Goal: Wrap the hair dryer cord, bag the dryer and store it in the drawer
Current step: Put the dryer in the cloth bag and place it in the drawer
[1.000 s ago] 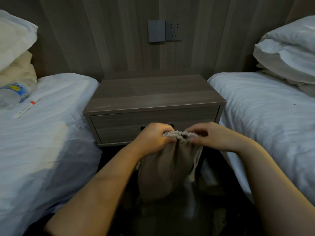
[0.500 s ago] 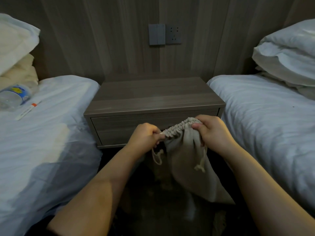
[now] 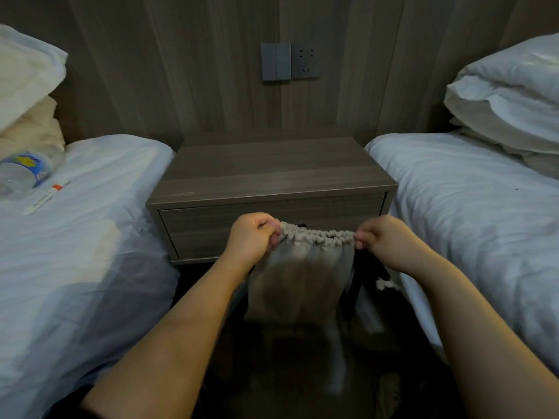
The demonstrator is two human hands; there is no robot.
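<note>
A beige drawstring bag (image 3: pixel 299 276) hangs in front of the nightstand's shut drawer (image 3: pixel 211 228). My left hand (image 3: pixel 252 237) pinches the left end of the bag's gathered top. My right hand (image 3: pixel 384 237) pinches the right end, and the ruffled hem is stretched flat between them. A knotted end of the drawstring (image 3: pixel 384 284) dangles below my right wrist. The hair dryer and its cord are not visible; whether they are inside the bag cannot be told.
The wooden nightstand (image 3: pixel 272 176) stands between two white beds. The left bed (image 3: pixel 75 237) carries a water bottle (image 3: pixel 22 172) and a thin white tube (image 3: pixel 47 196). Pillows (image 3: pixel 508 95) lie on the right bed. A switch and socket (image 3: pixel 290 65) sit on the wall.
My hands have moved apart, spreading the bag's bunched top into a wide flat band. The bag now hangs straight down instead of leaning right.
</note>
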